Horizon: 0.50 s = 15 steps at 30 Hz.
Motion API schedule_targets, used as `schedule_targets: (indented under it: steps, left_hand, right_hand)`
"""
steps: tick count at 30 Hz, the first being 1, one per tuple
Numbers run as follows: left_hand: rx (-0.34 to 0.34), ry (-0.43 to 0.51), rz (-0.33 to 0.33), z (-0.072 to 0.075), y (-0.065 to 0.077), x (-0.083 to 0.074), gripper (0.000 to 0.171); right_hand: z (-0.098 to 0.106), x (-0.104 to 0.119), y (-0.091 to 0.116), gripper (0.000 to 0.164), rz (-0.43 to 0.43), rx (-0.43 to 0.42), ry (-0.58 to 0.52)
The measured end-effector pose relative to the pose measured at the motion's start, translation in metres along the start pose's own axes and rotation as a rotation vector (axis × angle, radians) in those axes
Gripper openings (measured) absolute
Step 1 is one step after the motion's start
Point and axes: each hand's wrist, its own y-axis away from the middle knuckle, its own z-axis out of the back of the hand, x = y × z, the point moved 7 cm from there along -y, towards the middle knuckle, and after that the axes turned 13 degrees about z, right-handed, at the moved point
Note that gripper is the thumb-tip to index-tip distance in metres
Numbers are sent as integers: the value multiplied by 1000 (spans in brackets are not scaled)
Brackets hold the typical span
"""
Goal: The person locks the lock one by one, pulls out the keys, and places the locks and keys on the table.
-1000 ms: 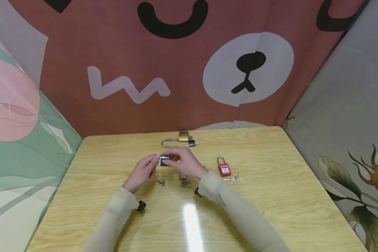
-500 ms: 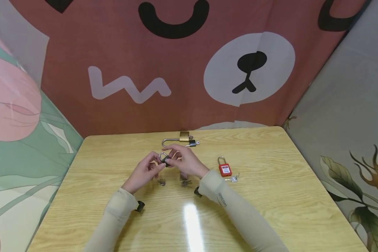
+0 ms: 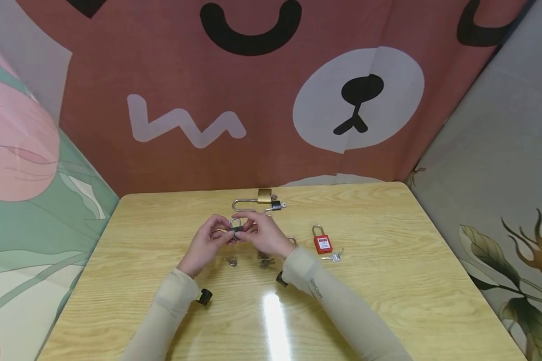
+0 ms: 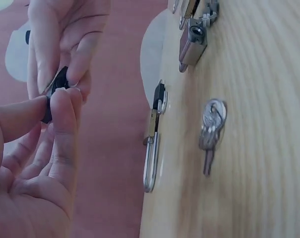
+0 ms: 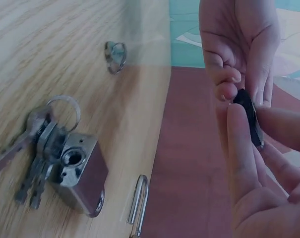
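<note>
A small black padlock (image 3: 237,229) with a silver shackle is held up over the table between both hands, its shackle pointing up and away. My left hand (image 3: 204,244) pinches its left side with thumb and fingers. On the other side, my right hand (image 3: 267,236) pinches the body too. Both wrist views show the dark body of the padlock (image 4: 56,94) edge-on between the fingertips, much of it covered. Below the hands lies a ring of small keys (image 4: 211,129). A silver padlock (image 5: 83,173) with a bunch of keys (image 5: 40,144) lies partly under my right hand.
Toward the back edge of the wooden table (image 3: 162,301) lie a brass padlock (image 3: 264,195) with a long shackle and a smaller black padlock (image 3: 276,205). A red padlock (image 3: 322,243) lies at the right, with keys (image 3: 335,256) beside it. Printed cloth hangs behind.
The padlock has turned from its shackle pointing left to pointing up and away. My left fingers have moved from the shackle side to the body.
</note>
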Motion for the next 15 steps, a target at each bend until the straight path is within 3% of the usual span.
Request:
schedule_targets:
  steps: [8,15]
  left_hand:
    - [-11,8,86,7,-3,12,26]
    - [3,-100,192,5,-2,33,29]
  right_hand:
    - [-11,-11,-4,57,41,93,135]
    - [-23,-20,1,57,21,237,263]
